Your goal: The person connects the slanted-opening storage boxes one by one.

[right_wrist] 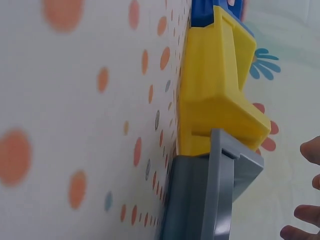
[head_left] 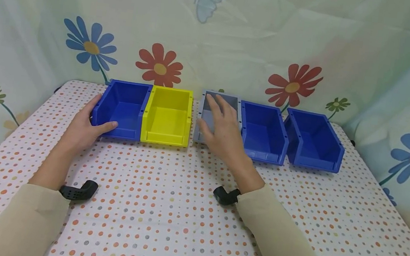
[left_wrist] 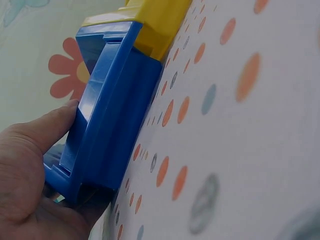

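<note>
At the left end of a row of bins, my left hand (head_left: 83, 128) grips a blue storage bin (head_left: 123, 130). Its thumb (left_wrist: 55, 122) lies over the low front lip, while the other fingers go round the left side and are partly hidden. Against that bin stands a yellow bin (head_left: 165, 138). My right hand (head_left: 224, 128) hovers over a grey bin (head_left: 203, 115), fingers spread and holding nothing. In the right wrist view its fingertips (right_wrist: 307, 212) show at the right edge, apart from the grey bin (right_wrist: 217, 195).
Right of the grey bin stand a second blue bin (head_left: 264, 146) and a third blue bin (head_left: 317, 154), slightly angled. A narrow gap parts yellow from grey. The dotted tablecloth (head_left: 149, 206) covers the table; a flowered curtain (head_left: 234, 42) hangs behind.
</note>
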`<action>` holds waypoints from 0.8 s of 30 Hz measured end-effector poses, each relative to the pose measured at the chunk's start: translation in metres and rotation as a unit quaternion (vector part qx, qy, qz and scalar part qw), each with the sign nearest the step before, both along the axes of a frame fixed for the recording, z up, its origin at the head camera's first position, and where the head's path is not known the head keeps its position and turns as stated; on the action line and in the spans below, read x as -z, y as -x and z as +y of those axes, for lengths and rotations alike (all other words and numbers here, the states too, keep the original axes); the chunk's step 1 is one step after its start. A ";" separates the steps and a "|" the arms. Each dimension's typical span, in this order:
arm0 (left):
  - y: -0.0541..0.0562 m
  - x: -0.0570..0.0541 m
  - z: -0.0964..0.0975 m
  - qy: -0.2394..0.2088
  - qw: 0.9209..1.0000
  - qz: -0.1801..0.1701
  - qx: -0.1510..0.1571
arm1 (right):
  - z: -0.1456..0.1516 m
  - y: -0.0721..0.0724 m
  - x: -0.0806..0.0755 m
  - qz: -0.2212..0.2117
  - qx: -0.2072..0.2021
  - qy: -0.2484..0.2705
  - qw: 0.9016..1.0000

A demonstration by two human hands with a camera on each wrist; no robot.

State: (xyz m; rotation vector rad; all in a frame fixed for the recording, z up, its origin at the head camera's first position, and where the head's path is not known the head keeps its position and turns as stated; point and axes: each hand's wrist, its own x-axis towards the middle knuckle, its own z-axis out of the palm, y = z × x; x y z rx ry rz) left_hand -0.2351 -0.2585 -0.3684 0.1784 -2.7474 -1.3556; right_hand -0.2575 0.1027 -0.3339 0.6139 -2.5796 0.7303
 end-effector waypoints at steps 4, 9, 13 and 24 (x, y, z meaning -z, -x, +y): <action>0.000 0.000 0.000 -0.001 1.000 0.001 0.001 | 0.004 0.001 0.001 -0.001 0.011 -0.006 1.000; 0.001 0.001 0.001 -0.003 1.000 0.001 0.002 | 0.010 0.002 0.002 -0.001 0.020 -0.006 1.000; 0.001 0.000 0.002 0.000 1.000 0.004 0.002 | 0.016 0.004 0.004 -0.004 0.030 -0.009 0.999; 0.000 0.000 -0.002 -0.003 1.000 0.005 0.007 | 0.025 0.006 0.008 -0.012 0.023 -0.005 1.000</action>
